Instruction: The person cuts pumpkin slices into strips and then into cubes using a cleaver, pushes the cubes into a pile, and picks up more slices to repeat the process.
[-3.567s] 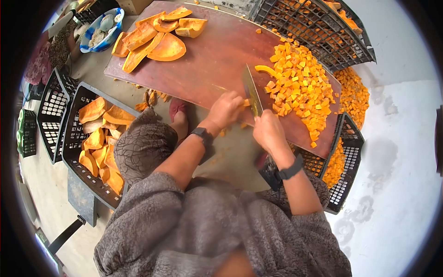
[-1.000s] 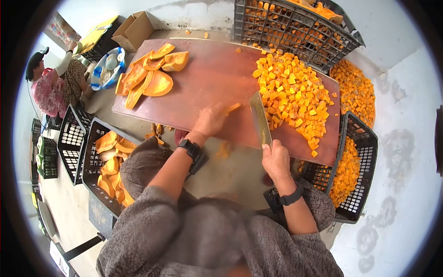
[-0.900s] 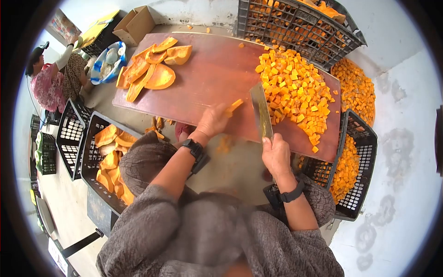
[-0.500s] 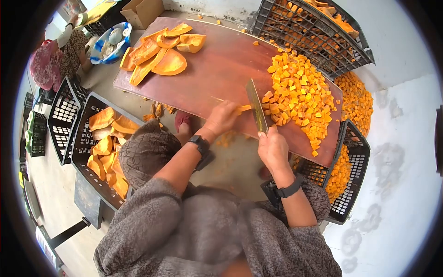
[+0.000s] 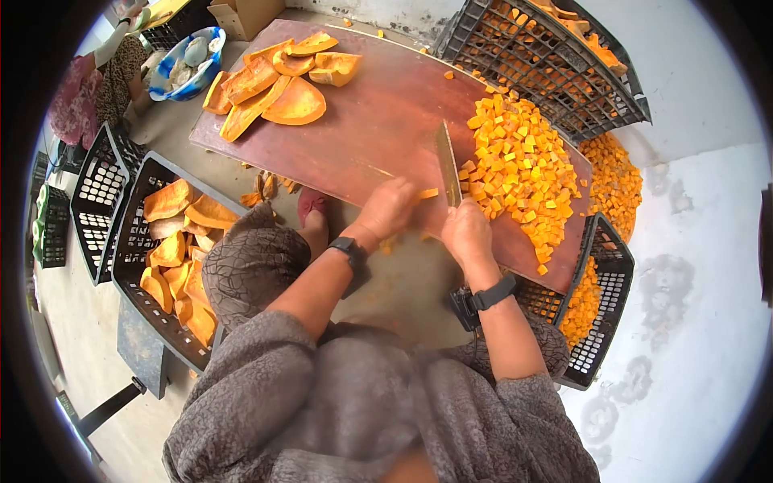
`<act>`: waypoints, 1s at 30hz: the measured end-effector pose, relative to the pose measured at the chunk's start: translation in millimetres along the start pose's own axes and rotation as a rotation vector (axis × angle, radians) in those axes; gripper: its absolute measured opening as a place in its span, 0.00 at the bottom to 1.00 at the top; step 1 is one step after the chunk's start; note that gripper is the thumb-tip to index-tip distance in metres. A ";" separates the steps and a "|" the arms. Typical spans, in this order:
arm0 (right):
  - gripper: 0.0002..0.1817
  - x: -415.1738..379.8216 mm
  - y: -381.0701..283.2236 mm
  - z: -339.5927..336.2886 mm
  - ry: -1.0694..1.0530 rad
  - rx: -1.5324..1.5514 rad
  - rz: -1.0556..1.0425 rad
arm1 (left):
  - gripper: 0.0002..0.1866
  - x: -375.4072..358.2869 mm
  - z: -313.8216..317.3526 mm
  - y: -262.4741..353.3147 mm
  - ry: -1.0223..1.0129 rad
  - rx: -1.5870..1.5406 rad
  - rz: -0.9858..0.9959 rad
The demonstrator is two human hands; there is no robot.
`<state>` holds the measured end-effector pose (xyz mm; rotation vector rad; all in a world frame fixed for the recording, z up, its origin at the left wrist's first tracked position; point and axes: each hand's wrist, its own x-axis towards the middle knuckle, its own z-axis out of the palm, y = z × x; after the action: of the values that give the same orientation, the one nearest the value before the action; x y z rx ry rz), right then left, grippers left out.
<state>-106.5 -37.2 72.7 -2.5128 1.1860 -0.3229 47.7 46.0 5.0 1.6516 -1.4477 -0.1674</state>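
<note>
My left hand (image 5: 388,211) is closed at the near edge of the reddish-brown board (image 5: 378,97), pinching a short strip of orange pumpkin (image 5: 428,193) whose end sticks out to the right. A cleaver (image 5: 448,165) with a broad, stained blade is gripped in my right hand (image 5: 467,232). Its blade stands just right of the strip, apart from it by a small gap. Beyond the blade spreads a heap of pumpkin cubes (image 5: 523,161). Several larger pumpkin slices (image 5: 296,103) lie at the board's far left.
A black crate of pumpkin pieces (image 5: 133,266) stands at my left. Another crate (image 5: 523,56) is behind the board, and a crate with cubes (image 5: 616,282) sits at right. More cubes (image 5: 613,185) are piled by the wall. A person (image 5: 76,97) is at far left near a blue-white basin (image 5: 187,68).
My right hand and the cleaver have moved slightly away from me and left, the blade now more upright. Less of the strip shows past my left fingers. The whole view has shifted slightly.
</note>
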 end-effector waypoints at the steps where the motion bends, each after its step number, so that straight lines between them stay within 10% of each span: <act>1: 0.09 2.7 0.6 -1.8 0.003 -0.002 -0.002 | 0.06 -0.7 -1.5 2.4 0.003 0.014 -0.004; 30: 0.14 1.8 -1.2 -20.8 -0.081 0.061 0.127 | 0.03 -2.3 7.3 -3.9 0.079 0.094 0.067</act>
<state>-111.7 -42.3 92.3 -2.3623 1.2774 -0.2192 45.3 43.7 -2.9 1.6636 -1.4683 0.0037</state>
